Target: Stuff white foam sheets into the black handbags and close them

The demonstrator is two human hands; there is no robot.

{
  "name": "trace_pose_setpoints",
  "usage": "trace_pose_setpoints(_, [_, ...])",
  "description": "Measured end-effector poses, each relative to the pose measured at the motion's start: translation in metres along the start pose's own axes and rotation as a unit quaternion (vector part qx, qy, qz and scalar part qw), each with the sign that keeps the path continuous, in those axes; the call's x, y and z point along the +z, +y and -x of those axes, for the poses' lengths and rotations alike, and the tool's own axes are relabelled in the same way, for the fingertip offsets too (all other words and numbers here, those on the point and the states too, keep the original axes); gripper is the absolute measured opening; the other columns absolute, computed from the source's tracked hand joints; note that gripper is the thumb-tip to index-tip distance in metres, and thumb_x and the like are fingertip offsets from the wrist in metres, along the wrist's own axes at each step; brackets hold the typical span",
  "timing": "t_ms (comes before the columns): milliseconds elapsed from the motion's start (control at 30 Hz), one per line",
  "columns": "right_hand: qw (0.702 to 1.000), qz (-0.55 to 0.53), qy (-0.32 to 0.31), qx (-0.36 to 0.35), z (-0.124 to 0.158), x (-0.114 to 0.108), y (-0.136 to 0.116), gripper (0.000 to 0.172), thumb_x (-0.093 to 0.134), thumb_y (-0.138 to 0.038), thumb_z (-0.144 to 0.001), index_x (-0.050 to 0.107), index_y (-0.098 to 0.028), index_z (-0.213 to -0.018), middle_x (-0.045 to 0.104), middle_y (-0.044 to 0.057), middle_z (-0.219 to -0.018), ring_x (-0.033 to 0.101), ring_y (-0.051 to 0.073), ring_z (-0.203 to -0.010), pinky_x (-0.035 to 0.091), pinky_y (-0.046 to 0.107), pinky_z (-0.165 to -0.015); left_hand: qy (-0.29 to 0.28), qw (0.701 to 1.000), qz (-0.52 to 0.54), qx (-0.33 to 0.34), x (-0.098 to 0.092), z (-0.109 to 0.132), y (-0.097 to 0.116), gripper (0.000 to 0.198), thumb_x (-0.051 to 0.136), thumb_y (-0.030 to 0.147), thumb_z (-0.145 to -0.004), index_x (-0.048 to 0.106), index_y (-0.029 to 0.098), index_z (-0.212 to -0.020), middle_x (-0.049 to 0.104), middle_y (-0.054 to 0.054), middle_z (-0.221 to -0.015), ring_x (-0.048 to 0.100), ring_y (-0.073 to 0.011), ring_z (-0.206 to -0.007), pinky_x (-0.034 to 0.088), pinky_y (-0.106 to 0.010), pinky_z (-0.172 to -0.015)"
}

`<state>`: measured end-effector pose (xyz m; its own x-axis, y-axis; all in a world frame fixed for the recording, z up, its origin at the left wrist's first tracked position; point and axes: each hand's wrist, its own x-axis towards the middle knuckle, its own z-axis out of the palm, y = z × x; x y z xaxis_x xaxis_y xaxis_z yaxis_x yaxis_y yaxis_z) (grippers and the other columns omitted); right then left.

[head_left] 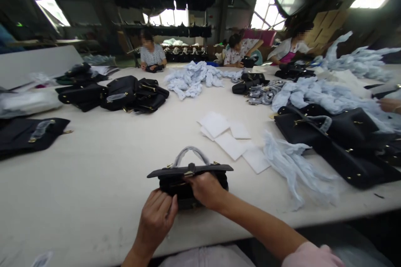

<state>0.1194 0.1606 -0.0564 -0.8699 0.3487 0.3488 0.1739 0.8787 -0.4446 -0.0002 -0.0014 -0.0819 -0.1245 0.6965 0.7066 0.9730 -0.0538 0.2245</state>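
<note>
1 handbag (191, 174) is held by left hand (158, 212) and right hand (208, 190) near the table edge (326, 219), tabletop (103, 187) stretching leftward.

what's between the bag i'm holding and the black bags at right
In the head view, white sheets and crumpled pale-blue material lie on the table between the handbag and those black bags.
</note>
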Motion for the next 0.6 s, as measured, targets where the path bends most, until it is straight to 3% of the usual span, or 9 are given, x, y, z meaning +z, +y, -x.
trace_pose_setpoints(67, [0.993, 0.074, 0.072, 0.056, 0.022, -0.014, 0.017, 0.026, 0.053, -0.012, -0.085, 0.076, -0.019, -0.076, 0.073, 0.006, -0.068, 0.066, 0.018, -0.06, 0.048, 0.026, -0.066, -0.001, 1.0, -0.018, -0.023, -0.001, 0.0, 0.0, 0.027, 0.058, 0.006, -0.085, 0.05, 0.017, -0.062, 0.047, 0.001, -0.057, 0.047, -0.0146, -0.06, 0.046, -0.035, -0.071])
trace_pose_setpoints(133, [0.987, 0.09, 0.109, 0.08, 0.042, -0.028, 0.032, 0.027, 0.051, -0.015, -0.089, 0.076, -0.017, -0.079, 0.073, 0.008, -0.069, 0.066, 0.018, -0.061, 0.046, 0.026, -0.063, 0.001, 0.998, -0.026, -0.05, -0.003, -0.003, 0.002, 0.024, 0.058, 0.009, -0.086, 0.053, 0.017, -0.064, 0.049, 0.001, -0.058, 0.049, -0.0149, -0.06, 0.047, -0.034, -0.072])
trace_pose_setpoints(200, [0.985, 0.096, 0.13, 0.061, 0.056, -0.04, 0.041, 0.025, 0.052, -0.02, -0.091, 0.077, -0.019, -0.087, 0.074, 0.007, -0.075, 0.066, 0.017, -0.065, 0.044, 0.025, -0.063, -0.009, 0.996, -0.045, -0.072, -0.004, -0.011, 0.003, 0.012, 0.058, 0.013, -0.087, 0.061, 0.015, -0.076, 0.057, -0.002, -0.063, 0.055, -0.017, -0.064, 0.048, -0.035, -0.072])
trace_pose_setpoints(267, [0.985, 0.106, 0.132, 0.024, 0.062, -0.045, 0.04, 0.024, 0.053, -0.023, -0.093, 0.077, -0.021, -0.09, 0.074, 0.005, -0.077, 0.065, 0.016, -0.066, 0.043, 0.025, -0.063, -0.026, 0.994, -0.08, -0.063, -0.005, -0.022, 0.002, 0.013, 0.054, 0.018, -0.09, 0.066, 0.015, -0.086, 0.06, -0.003, -0.062, 0.057, -0.0188, -0.061, 0.05, -0.036, -0.068])
trace_pose_setpoints(367, [0.988, 0.12, 0.094, 0.004, 0.057, -0.045, 0.029, 0.022, 0.056, -0.028, -0.092, 0.077, -0.025, -0.091, 0.074, 0.004, -0.08, 0.065, 0.018, -0.069, 0.044, 0.026, -0.064, -0.075, 0.994, -0.071, 0.019, -0.001, -0.036, 0.0, 0.028, 0.044, 0.018, -0.094, 0.07, 0.018, -0.083, 0.058, -0.001, -0.054, 0.056, -0.0168, -0.05, 0.05, -0.031, -0.06])
trace_pose_setpoints(433, [0.992, 0.119, 0.047, 0.016, 0.047, -0.041, 0.023, 0.017, 0.061, -0.033, -0.089, 0.077, -0.028, -0.092, 0.075, 0.002, -0.084, 0.067, 0.02, -0.075, 0.046, 0.027, -0.069, -0.114, 0.992, -0.022, 0.058, 0.007, -0.041, 0.002, 0.029, 0.041, 0.016, -0.095, 0.07, 0.02, -0.091, 0.066, -0.004, -0.068, 0.062, -0.0171, -0.06, 0.053, -0.03, -0.062])
trace_pose_setpoints(500, [0.993, 0.117, -0.008, 0.034, 0.036, -0.036, 0.019, 0.017, 0.062, -0.034, -0.088, 0.075, -0.028, -0.097, 0.076, 0.002, -0.091, 0.068, 0.022, -0.085, 0.048, 0.03, -0.077, -0.141, 0.989, 0.004, 0.049, 0.016, -0.042, 0.009, 0.025, 0.044, 0.021, -0.096, 0.068, 0.019, -0.094, 0.069, -0.006, -0.084, 0.066, -0.0201, -0.073, 0.054, -0.033, -0.067])
trace_pose_setpoints(600, [0.992, 0.097, -0.047, 0.071, 0.02, -0.028, 0.021, 0.023, 0.058, -0.029, -0.09, 0.072, -0.028, -0.108, 0.074, 0.006, -0.101, 0.067, 0.024, -0.096, 0.047, 0.035, -0.088, -0.191, 0.982, -0.011, -0.004, 0.027, -0.037, 0.024, 0.027, 0.051, 0.036, -0.093, 0.065, 0.017, -0.081, 0.067, -0.006, -0.077, 0.065, -0.0242, -0.071, 0.054, -0.038, -0.063])
